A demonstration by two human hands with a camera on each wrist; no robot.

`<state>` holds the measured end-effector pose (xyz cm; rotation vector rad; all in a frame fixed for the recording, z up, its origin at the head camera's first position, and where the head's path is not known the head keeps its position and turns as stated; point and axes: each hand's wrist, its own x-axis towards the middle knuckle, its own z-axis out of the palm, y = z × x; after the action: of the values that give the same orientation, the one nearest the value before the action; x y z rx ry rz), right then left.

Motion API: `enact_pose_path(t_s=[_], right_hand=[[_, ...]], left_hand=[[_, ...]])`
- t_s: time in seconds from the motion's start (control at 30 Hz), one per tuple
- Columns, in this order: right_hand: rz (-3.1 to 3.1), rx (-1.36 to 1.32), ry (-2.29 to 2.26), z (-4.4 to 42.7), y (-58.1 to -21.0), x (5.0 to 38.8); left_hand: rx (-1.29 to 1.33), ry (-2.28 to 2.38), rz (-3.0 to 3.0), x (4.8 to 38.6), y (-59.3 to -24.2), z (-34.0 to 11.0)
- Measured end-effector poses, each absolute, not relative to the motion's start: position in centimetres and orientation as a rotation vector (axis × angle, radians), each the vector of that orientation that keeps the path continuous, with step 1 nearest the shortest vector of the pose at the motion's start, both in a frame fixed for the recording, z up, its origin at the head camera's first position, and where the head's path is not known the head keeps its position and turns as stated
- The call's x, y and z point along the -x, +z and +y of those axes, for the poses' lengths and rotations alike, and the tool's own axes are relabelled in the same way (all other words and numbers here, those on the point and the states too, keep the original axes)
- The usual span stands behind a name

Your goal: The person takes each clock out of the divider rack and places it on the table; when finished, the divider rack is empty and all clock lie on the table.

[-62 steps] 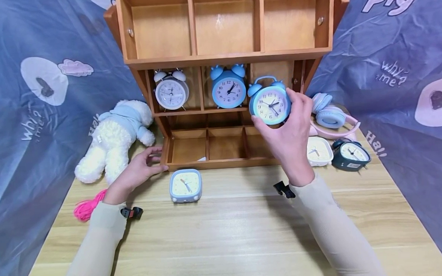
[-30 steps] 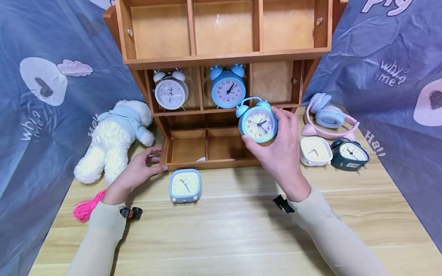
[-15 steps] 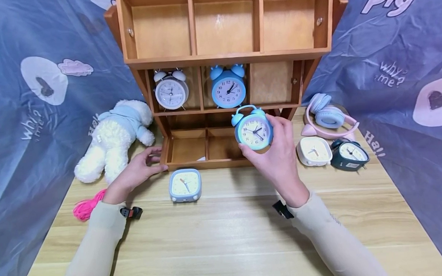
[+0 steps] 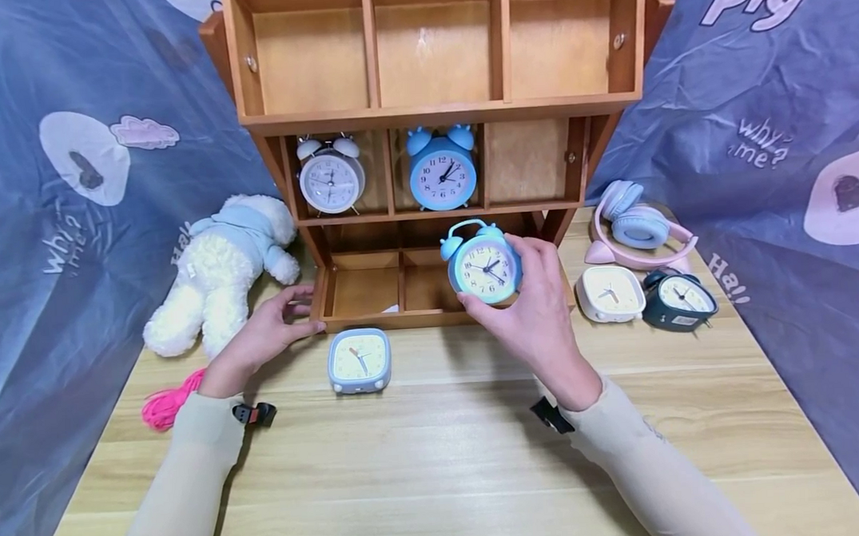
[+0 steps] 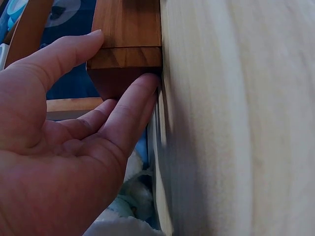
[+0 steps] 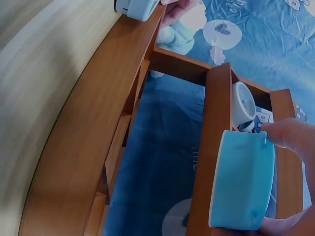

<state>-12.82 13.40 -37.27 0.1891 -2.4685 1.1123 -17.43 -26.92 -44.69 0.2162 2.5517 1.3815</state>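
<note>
In the head view my right hand (image 4: 535, 315) holds a light-blue twin-bell alarm clock (image 4: 485, 269) upright, its dial facing me, in front of the bottom tier. Its blue side (image 6: 241, 179) fills the space between thumb and fingers in the right wrist view. My left hand (image 4: 270, 331) grips the left end of the wooden shelf's bottom tier (image 4: 403, 321); in the left wrist view, thumb and fingers lie on either side of the wooden corner (image 5: 125, 58). A white clock (image 4: 332, 180) and another blue clock (image 4: 443, 174) stand in the middle tier's left and centre compartments.
A square blue-grey clock (image 4: 359, 361) is on the table before the bottom tier. To the right are a white clock (image 4: 611, 294), a dark green clock (image 4: 679, 299) and headphones (image 4: 640, 227). A plush toy (image 4: 221, 269) and pink cord (image 4: 172, 401) lie left.
My right hand has brought the blue clock down and to the left, from the middle tier's right compartment to before the bottom tier. My left hand has stayed in place.
</note>
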Motion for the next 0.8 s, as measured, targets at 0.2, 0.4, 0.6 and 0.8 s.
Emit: enact_pose_path(t_s=[0.2, 0.4, 0.6, 0.8], right_hand=[[-2.478, -0.225, 1.129, 13.3, -37.5, 12.4], [-2.532, -0.237, 1.154, 13.1, -37.9, 11.9], [-2.571, -0.237, 1.170, 12.8, -38.2, 11.5], [-2.613, -0.240, 1.180, 12.5, -38.5, 11.1]], left_hand=[[-0.217, 1.376, 2.552, 17.4, -44.6, -26.9], [-0.224, 1.364, 2.556, 17.5, -44.6, -27.0], [-0.236, 1.357, 2.565, 17.6, -44.7, -27.2], [-0.232, 1.365, 2.558, 17.6, -44.8, -27.1]])
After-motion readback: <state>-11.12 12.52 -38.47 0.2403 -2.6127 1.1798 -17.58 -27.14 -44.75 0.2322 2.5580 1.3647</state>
